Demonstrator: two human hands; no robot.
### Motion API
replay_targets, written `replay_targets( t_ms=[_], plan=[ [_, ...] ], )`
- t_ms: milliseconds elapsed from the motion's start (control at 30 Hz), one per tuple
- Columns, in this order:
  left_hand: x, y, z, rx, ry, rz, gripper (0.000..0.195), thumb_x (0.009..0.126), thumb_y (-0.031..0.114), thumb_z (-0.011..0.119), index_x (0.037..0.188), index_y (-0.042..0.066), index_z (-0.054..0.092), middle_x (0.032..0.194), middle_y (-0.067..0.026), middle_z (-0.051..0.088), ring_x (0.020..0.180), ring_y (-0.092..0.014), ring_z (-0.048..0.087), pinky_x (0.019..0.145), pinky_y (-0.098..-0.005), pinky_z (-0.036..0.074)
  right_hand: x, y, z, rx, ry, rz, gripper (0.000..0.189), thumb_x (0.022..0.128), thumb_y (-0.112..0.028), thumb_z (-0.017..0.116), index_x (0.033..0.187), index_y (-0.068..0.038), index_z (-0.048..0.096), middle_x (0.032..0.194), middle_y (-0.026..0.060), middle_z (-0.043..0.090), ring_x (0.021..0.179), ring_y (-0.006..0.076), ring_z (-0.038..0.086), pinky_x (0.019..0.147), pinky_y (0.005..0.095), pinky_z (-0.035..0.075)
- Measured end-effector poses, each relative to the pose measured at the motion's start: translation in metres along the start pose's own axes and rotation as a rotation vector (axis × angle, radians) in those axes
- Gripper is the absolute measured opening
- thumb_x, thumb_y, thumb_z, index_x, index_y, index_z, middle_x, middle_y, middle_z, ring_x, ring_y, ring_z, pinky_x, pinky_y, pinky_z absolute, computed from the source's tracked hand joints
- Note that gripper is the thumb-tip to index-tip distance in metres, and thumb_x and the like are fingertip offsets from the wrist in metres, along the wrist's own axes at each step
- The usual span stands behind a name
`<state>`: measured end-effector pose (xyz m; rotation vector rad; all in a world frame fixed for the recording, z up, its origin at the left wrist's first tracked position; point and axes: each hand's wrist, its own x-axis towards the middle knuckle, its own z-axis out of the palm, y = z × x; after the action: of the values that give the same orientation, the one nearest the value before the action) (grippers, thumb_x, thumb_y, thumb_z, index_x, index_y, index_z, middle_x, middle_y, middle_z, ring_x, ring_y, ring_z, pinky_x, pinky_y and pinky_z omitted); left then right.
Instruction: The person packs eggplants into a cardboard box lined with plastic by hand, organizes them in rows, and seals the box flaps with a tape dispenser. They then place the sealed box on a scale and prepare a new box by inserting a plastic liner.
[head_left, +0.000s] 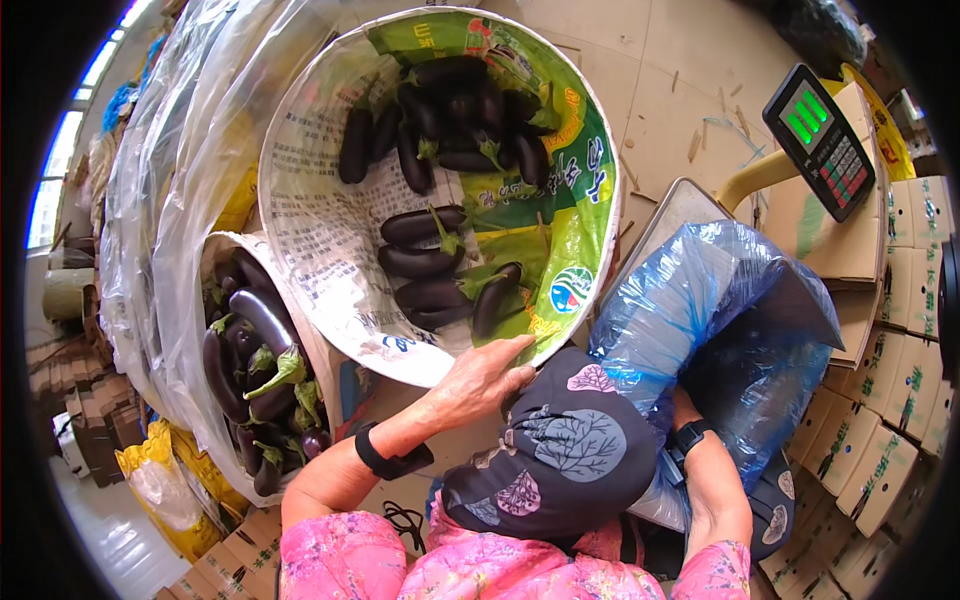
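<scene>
A large round basket (442, 379) with a printed plastic lining holds several dark eggplants (420, 262), some in a heap at its far side and some lying nearer. My left hand (484, 379) rests on the near rim, thumb and fingers at the edge, with no eggplant in it. My right hand (679, 409) is mostly hidden behind a blue plastic bag (660, 300) that stands open on my right; its fingers cannot be seen. Left of the basket, a sack (300, 330) is filled with more eggplants (262, 319).
A platform scale (679, 199) with a lit display (817, 142) stands at the right, beside flattened cardboard (817, 232). Stacked cartons (877, 450) line the right edge. Clear plastic sheeting (180, 172) hangs at the left, above yellow bags (169, 487).
</scene>
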<state>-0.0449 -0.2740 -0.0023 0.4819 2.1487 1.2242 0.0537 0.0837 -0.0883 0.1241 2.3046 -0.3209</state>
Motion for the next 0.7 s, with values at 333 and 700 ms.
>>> replay_targets(
  t_ms=[333, 700],
  plan=[
    [0.082, -0.046, -0.128, 0.191, 0.222, -0.122, 0.033, 0.086, 0.019, 0.06, 0.113, -0.001, 0.063, 0.089, -0.0191, 0.07, 0.084, -0.027, 0.069, 0.078, -0.036, 0.053, 0.009, 0.013, -0.009, -0.004, -0.046, 0.011, 0.031, 0.083, -0.023, 0.059, 0.109, -0.007, 0.064, 0.108, 0.022, 0.066, 0.1, 0.039, 0.064, 0.086, 0.0462, 0.052],
    [0.11, -0.106, -0.091, 0.753, -0.39, -0.185, 0.06, 0.069, 0.02, 0.075, 0.125, 0.008, 0.055, 0.1, -0.0158, 0.068, 0.095, -0.035, 0.065, 0.082, -0.0425, 0.052, -0.008, 0.017, 0.031, 0.014, -0.132, 0.009, 0.029, 0.082, -0.023, 0.06, 0.107, -0.007, 0.065, 0.108, 0.0213, 0.066, 0.099, 0.0383, 0.064, 0.086, 0.0458, 0.052]
  ],
)
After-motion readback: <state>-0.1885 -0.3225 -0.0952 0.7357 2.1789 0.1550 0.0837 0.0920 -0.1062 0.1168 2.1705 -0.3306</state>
